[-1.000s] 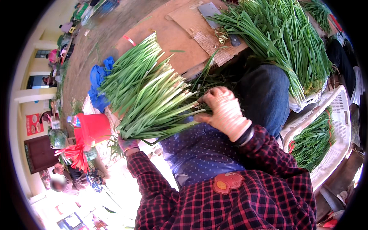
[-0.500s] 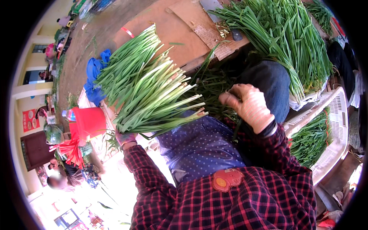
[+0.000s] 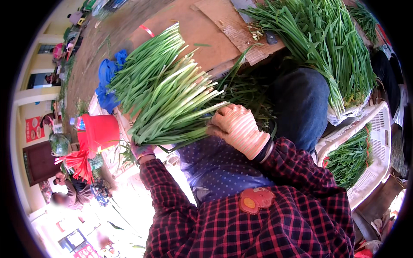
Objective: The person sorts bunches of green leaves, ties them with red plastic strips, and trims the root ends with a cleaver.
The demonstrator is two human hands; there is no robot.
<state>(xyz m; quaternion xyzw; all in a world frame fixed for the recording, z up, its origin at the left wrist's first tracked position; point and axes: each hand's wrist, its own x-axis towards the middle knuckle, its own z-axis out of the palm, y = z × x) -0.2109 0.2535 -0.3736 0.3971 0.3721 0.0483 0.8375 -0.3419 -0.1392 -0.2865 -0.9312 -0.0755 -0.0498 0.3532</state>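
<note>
My left hand point(image 3: 142, 151), in a pinkish glove, grips the lower left end of a bunch of long green leafy stalks point(image 3: 167, 109) with pale ends pointing right; more stalks lie above it. My right hand point(image 3: 234, 127), in a striped cream glove, has curled fingers closed on the bunch's right end, their tips partly hidden. A spotted blue apron point(image 3: 215, 163) covers my lap beneath, beside my denim knee point(image 3: 301, 103).
Behind are a cardboard-topped table point(image 3: 198, 26) with a dark-handled blade point(image 3: 271, 38), a blue bag point(image 3: 107, 81) and a red container point(image 3: 101, 133). Right are piled greens point(image 3: 327, 51) and a white crate point(image 3: 374, 155). People point(image 3: 71, 189) are in the left background.
My right hand drew back rightward from the stalks half a second ago and has since returned leftward and down onto them. My left hand keeps its grip on the bunch.
</note>
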